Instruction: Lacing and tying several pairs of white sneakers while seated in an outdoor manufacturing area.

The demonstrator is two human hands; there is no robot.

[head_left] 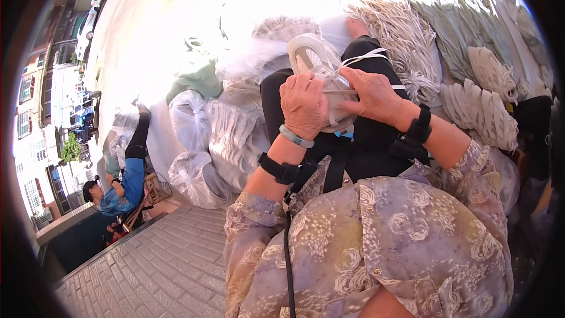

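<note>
A white sneaker with a mesh panel rests across my lap, between my black-clad knees. White shoelaces cross its front, and loose ends stick out to the right. My left hand is closed over the left side of the shoe, its fingers curled on a lace strand that runs toward the other hand. On the right side, my right hand bends its thumb and fingers around the laces; what lies under the fingertips is partly hidden. Part of the shoe is covered by both hands.
Clear plastic bags of pale goods lie to the left. Bundles of white strips and stacked pale pieces lie to the right. Another person in blue sits farther left by a low wall. Grey paving spreads at lower left.
</note>
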